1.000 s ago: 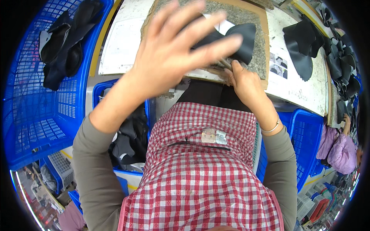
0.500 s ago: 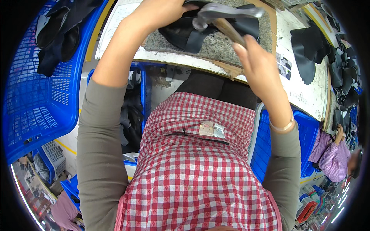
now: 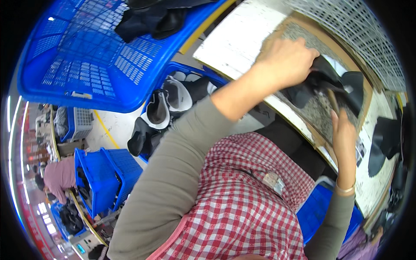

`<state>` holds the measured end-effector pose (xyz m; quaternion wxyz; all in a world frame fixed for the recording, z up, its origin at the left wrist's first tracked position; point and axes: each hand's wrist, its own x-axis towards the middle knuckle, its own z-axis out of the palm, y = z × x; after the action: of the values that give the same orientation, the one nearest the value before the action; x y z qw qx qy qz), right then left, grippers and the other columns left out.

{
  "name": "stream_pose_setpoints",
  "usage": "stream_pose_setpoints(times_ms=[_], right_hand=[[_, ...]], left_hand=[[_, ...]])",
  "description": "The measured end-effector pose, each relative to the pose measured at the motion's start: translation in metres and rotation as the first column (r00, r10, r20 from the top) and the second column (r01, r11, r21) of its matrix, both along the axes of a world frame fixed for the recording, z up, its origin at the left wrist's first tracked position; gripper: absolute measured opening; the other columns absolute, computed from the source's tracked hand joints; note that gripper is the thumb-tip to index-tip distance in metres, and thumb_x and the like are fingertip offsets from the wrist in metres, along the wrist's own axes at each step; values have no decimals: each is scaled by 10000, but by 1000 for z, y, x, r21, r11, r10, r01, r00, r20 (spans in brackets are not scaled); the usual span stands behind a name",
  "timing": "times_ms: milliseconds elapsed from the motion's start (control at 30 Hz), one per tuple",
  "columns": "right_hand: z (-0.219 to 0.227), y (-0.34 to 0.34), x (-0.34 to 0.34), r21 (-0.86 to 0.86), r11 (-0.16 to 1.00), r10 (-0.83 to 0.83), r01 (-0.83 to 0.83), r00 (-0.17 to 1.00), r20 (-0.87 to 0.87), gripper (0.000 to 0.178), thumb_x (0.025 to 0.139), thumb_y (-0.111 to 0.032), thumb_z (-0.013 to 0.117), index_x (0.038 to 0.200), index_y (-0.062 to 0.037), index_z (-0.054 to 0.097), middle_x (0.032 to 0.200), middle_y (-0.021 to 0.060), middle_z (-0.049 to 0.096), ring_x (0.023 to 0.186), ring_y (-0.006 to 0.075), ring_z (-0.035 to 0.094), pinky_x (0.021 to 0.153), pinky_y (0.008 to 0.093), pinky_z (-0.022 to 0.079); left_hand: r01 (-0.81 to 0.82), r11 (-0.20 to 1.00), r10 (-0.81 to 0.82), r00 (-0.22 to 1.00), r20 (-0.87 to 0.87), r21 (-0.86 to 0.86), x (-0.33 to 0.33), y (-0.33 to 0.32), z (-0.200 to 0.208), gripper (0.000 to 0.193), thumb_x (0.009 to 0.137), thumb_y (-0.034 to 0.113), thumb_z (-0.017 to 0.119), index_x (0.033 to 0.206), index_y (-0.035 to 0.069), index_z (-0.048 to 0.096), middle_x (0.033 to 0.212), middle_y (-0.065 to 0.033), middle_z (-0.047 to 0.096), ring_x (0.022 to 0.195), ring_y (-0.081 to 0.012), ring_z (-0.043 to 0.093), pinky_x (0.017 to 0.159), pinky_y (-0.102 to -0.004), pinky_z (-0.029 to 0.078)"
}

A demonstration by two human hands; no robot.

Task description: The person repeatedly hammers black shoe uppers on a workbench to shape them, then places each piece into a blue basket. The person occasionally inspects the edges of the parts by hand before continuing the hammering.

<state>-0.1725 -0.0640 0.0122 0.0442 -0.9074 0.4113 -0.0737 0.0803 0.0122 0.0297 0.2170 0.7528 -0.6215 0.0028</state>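
Note:
My right hand point(image 3: 344, 132) is closed round the wooden handle of a hammer point(image 3: 333, 102). The hammer's head is smeared by motion, low among the black leather. Closed at the edge of a black leather shoe piece point(image 3: 323, 71) is my left hand point(image 3: 290, 63), its fingertips partly hidden. The leather lies folded on a speckled stone slab point(image 3: 327, 119), with flaps spreading to both sides of the hammer.
A white worktable point(image 3: 234, 37) bears the slab. More black leather pieces point(image 3: 383, 145) lie at its right. A large blue basket point(image 3: 108, 97) stands left, and a blue crate holds shoe parts point(image 3: 158, 110) below. A pale mesh basket point(image 3: 364, 34) stands behind the slab. People work farther off.
The view has swung left, so table and hands appear farther right. The hammer has come down from above the leather to it. My left hand stays at the leather.

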Motion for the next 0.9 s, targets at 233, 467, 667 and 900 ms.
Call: stream_pose_setpoints(times_ms=[233,467,667,900], right_hand=[[-41,6,-29,185,982,-1,-29,987,160,477,1086,-375,518,1263,61,592,812,305,679,787,496,685,669,535,517],[61,80,-71,385,874,110,-297,892,439,277,1031,-247,643,1046,27,612,798,246,636,718,425,627,664,435,492],[69,58,-85,97,994,12,-58,907,422,300,1026,-264,636,1033,30,579,744,276,649,724,498,654,608,530,500],[-11,29,-100,229,969,-144,96,968,204,361,1052,-341,569,998,15,558,722,286,657,731,508,659,634,564,521]], left_hand=[[-407,879,140,717,-682,-248,-51,37,-58,650,808,71,718,1403,-41,482,1205,-305,624,1172,-514,595,990,-556,500],[49,559,267,934,236,-827,7,-8,104,157,834,187,692,786,50,751,758,-196,683,733,-403,683,667,-483,553],[542,830,-306,639,706,-131,-82,-83,128,165,787,141,638,696,55,745,754,-168,722,664,-334,723,593,-447,555],[837,547,-835,541,101,34,-51,-75,30,754,746,156,846,1454,189,592,1397,-133,578,1335,-324,525,1134,-459,446]])
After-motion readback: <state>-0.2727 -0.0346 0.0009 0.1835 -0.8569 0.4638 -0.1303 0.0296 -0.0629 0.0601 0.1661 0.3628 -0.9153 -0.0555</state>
